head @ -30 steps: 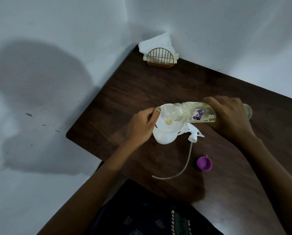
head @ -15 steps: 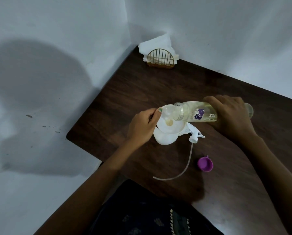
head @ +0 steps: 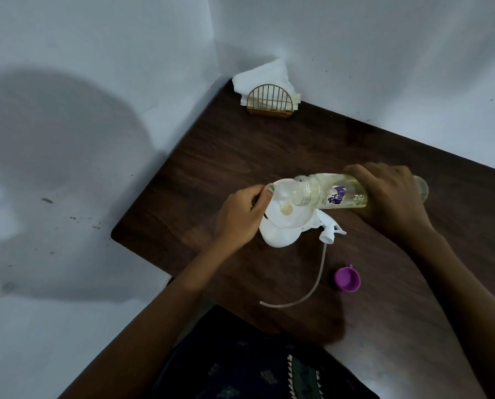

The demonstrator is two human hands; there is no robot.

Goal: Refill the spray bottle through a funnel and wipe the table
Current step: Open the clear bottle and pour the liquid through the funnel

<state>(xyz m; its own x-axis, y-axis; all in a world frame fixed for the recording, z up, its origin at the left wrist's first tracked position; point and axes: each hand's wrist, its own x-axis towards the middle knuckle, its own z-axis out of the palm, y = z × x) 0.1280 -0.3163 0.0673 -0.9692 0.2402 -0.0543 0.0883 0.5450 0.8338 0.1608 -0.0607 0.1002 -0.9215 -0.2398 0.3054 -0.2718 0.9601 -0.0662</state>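
The right hand [head: 390, 197] grips a clear plastic refill bottle [head: 329, 191] of pale yellow liquid, tipped almost flat with its open mouth over the bowl of a white plastic funnel [head: 283, 208]. The left hand [head: 240, 214] pinches the funnel's rim at 9 o'clock, steadying it on the round white spray bottle [head: 275, 237] that sits near the middle of the dark wooden tabletop [head: 240, 145].

To pour well, I would keep the mouth over the funnel's centre hole, raise the base only gradually, and watch that liquid does not pool faster than it drains; the left fingers should hold the funnel upright.

The white trigger sprayer head [head: 413, 230] with its long dip tube lies at 4 o'clock of the spray bottle, a purple cap [head: 347, 279] beyond it. White paper napkins in a gold wire holder [head: 269, 102] stand at 12 o'clock, ready for wiping.
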